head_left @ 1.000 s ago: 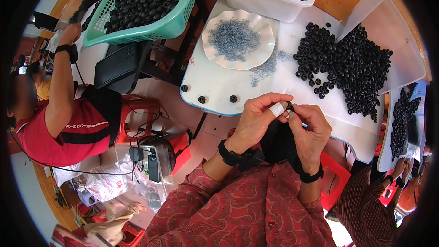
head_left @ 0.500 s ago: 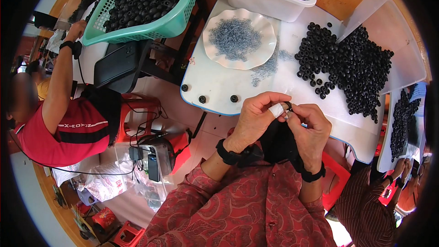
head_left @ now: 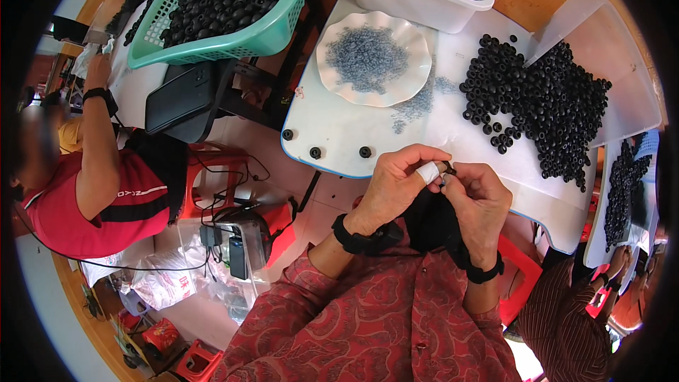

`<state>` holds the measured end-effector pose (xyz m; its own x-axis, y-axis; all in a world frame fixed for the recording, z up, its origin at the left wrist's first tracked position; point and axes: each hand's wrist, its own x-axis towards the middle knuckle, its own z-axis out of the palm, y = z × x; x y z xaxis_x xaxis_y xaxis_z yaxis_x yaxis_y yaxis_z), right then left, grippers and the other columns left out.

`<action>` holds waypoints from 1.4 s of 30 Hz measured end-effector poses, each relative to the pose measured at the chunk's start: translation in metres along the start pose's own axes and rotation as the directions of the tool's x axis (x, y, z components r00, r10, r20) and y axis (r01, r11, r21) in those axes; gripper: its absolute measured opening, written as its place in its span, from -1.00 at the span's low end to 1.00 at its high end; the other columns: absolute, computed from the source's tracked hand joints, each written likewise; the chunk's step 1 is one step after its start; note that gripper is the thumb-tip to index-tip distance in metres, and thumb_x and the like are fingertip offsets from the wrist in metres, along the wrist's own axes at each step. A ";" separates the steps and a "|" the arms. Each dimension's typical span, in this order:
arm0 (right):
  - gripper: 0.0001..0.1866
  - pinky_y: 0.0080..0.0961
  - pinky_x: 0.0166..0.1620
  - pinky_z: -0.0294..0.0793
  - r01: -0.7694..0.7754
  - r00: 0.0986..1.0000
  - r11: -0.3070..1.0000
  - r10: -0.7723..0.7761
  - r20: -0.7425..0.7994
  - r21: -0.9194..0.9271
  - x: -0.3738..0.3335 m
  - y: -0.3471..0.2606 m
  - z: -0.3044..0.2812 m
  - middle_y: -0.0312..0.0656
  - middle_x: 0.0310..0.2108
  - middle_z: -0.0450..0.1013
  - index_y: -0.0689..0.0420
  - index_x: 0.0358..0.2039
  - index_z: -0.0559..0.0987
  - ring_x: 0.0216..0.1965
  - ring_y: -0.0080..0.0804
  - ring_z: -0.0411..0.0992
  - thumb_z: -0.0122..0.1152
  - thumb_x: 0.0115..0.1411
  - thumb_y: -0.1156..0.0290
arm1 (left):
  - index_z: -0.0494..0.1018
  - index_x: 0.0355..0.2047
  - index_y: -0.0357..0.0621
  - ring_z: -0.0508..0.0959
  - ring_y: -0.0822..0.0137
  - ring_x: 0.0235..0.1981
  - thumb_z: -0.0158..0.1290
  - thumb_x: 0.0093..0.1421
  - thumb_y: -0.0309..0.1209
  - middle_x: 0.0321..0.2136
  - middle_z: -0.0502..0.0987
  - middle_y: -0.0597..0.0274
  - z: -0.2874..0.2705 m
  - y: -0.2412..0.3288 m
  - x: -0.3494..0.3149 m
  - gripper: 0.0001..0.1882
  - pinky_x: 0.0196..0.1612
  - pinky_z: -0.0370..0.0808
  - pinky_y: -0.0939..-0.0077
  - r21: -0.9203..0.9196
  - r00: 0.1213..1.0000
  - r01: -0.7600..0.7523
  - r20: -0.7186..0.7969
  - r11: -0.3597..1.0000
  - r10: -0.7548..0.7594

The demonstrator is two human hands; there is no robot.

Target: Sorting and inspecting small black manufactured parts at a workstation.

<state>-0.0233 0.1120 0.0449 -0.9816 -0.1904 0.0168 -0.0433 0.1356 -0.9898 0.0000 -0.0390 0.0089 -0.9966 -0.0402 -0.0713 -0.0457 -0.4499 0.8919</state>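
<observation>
My left hand (head_left: 396, 184) and my right hand (head_left: 482, 194) meet just off the near edge of the white table, fingertips pinched together. Between them is a small black ring-shaped part (head_left: 450, 168), partly covered by the fingers. White tape wraps one of my left fingers. A tiny pale spot shows at the right fingertips, too small to name. Three similar black parts, one of them this ring (head_left: 365, 151), sit apart along the table's near left edge. Beyond my hands, a scalloped white plate (head_left: 422, 74) bears a heap of small clear rings (head_left: 368, 56).
Loose black parts (head_left: 537, 99) spread from a tipped clear bin (head_left: 622, 64) at right. More fill a white tub (head_left: 424, 1) at the back and a green basket (head_left: 247, 46) at left. Clear rings lie spilled beside the plate. A co-worker in red (head_left: 106, 198) sits at left.
The black part between my fingertips has turned slightly, while my hands stay nearly in place. The co-worker's arm at left has drawn back from the basket's edge.
</observation>
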 end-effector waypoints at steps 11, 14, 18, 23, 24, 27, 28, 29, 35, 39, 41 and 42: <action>-0.90 -0.65 -0.28 0.59 -0.015 1.000 1.000 0.015 0.009 0.001 0.000 -0.006 0.004 -0.14 -0.44 0.60 0.35 -0.30 0.52 -0.37 -0.54 0.60 0.22 0.16 0.72 | 0.54 -0.07 -0.33 0.54 0.56 -0.41 0.03 0.31 -0.63 -0.32 0.61 0.25 -0.003 -0.003 -0.001 -0.78 -0.30 0.54 0.68 -0.089 1.000 0.012 -0.013 0.996 -0.013; -0.92 -0.65 -0.27 0.60 0.011 1.000 1.000 -0.011 0.007 -0.027 0.000 -0.008 0.005 -0.14 -0.41 0.60 0.35 -0.32 0.55 -0.36 -0.52 0.61 0.23 0.16 0.73 | 0.54 -0.05 -0.33 0.55 0.51 -0.41 0.03 0.32 -0.57 -0.35 0.60 0.22 -0.003 -0.003 -0.003 -0.78 -0.28 0.54 0.63 -0.097 0.999 0.025 -0.031 0.995 -0.028; -0.91 -0.64 -0.25 0.60 0.030 0.999 0.999 -0.029 0.021 -0.041 -0.001 -0.010 0.005 -0.13 -0.36 0.58 0.34 -0.31 0.57 -0.33 -0.49 0.61 0.24 0.15 0.74 | 0.55 -0.05 -0.33 0.54 0.52 -0.40 0.04 0.32 -0.57 -0.35 0.60 0.22 -0.003 -0.004 -0.003 -0.78 -0.28 0.54 0.63 -0.134 0.999 0.018 -0.044 0.991 -0.024; -0.90 -0.62 -0.25 0.61 0.051 0.999 0.998 -0.051 0.014 -0.042 -0.003 -0.008 0.004 -0.11 -0.32 0.55 0.36 -0.32 0.58 -0.31 -0.44 0.60 0.26 0.14 0.75 | 0.55 -0.07 -0.34 0.54 0.55 -0.39 -0.01 0.31 -0.65 -0.32 0.61 0.24 -0.005 -0.004 -0.005 -0.77 -0.28 0.54 0.67 -0.102 0.999 0.010 -0.035 0.995 -0.014; -0.90 -0.61 -0.25 0.61 0.060 0.998 0.997 -0.059 0.018 -0.044 -0.004 -0.008 0.004 -0.11 -0.32 0.55 0.36 -0.32 0.58 -0.32 -0.44 0.60 0.26 0.13 0.76 | 0.55 -0.08 -0.33 0.54 0.54 -0.40 0.01 0.31 -0.63 -0.33 0.60 0.24 -0.005 -0.003 -0.005 -0.78 -0.29 0.54 0.67 -0.074 0.999 0.004 -0.033 0.997 -0.007; -0.89 -0.61 -0.26 0.61 0.068 0.997 0.998 -0.067 0.036 -0.017 -0.006 -0.007 0.003 -0.11 -0.33 0.55 0.36 -0.33 0.59 -0.33 -0.44 0.60 0.27 0.12 0.77 | 0.57 -0.10 -0.31 0.55 0.52 -0.41 0.04 0.30 -0.61 -0.35 0.60 0.24 -0.006 0.001 -0.005 -0.80 -0.31 0.54 0.65 0.005 0.999 -0.035 -0.008 0.999 0.035; -0.89 -0.61 -0.26 0.61 0.059 0.997 0.998 -0.059 0.046 0.012 -0.006 -0.007 0.002 -0.11 -0.33 0.55 0.36 -0.33 0.59 -0.33 -0.45 0.60 0.27 0.12 0.77 | 0.58 -0.11 -0.30 0.56 0.52 -0.41 0.04 0.30 -0.62 -0.34 0.60 0.24 -0.005 0.003 -0.006 -0.80 -0.31 0.54 0.66 0.028 0.998 -0.063 0.015 0.998 0.063; -0.89 -0.61 -0.26 0.61 0.049 0.997 0.998 -0.051 0.056 0.041 -0.006 -0.006 0.001 -0.12 -0.33 0.55 0.36 -0.33 0.59 -0.34 -0.45 0.59 0.27 0.12 0.78 | 0.58 -0.11 -0.30 0.56 0.52 -0.41 0.04 0.29 -0.63 -0.34 0.60 0.24 -0.005 0.004 -0.007 -0.80 -0.32 0.54 0.66 0.051 0.995 -0.092 0.038 0.994 0.090; -0.90 -0.61 -0.28 0.61 0.033 0.999 0.999 -0.033 0.043 0.005 -0.003 -0.001 0.002 -0.12 -0.36 0.54 0.37 -0.33 0.58 -0.36 -0.47 0.58 0.25 0.13 0.78 | 0.58 -0.14 -0.30 0.57 0.52 -0.41 0.02 0.26 -0.66 -0.34 0.60 0.23 -0.007 0.010 -0.004 -0.79 -0.33 0.53 0.64 0.236 0.981 -0.196 0.057 0.952 0.188; -0.91 -0.62 -0.31 0.58 0.126 0.992 0.990 -0.125 0.023 -0.062 0.007 0.007 0.011 -0.13 -0.37 0.54 0.35 -0.34 0.58 -0.38 -0.48 0.58 0.24 0.14 0.77 | 0.58 -0.14 -0.30 0.57 0.51 -0.41 0.01 0.24 -0.68 -0.33 0.59 0.23 -0.007 0.017 0.002 -0.77 -0.34 0.53 0.64 0.326 0.987 -0.146 -0.009 0.934 0.158; -0.91 -0.63 -0.33 0.56 0.208 0.978 0.970 -0.206 0.024 -0.125 0.015 0.019 0.015 -0.14 -0.38 0.54 0.34 -0.34 0.58 -0.40 -0.49 0.58 0.24 0.14 0.76 | 0.58 -0.13 -0.29 0.57 0.51 -0.41 0.01 0.22 -0.69 -0.31 0.59 0.22 -0.011 0.014 0.007 -0.75 -0.35 0.53 0.64 0.358 0.983 -0.156 -0.034 0.921 0.179; -0.90 -0.63 -0.34 0.55 0.217 0.976 0.964 -0.217 0.020 -0.152 0.019 0.021 0.015 -0.14 -0.39 0.54 0.33 -0.34 0.58 -0.41 -0.49 0.57 0.25 0.13 0.75 | 0.58 -0.14 -0.29 0.57 0.51 -0.40 0.02 0.21 -0.70 -0.32 0.59 0.22 -0.012 0.010 0.011 -0.75 -0.35 0.53 0.64 0.362 0.982 -0.156 -0.047 0.919 0.185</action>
<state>-0.0396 0.0963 0.0221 -0.9450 -0.2342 0.2282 -0.2831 0.2371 -0.9293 -0.0105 -0.0552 0.0118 -0.9835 -0.1648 0.0744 0.0893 -0.0847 0.9924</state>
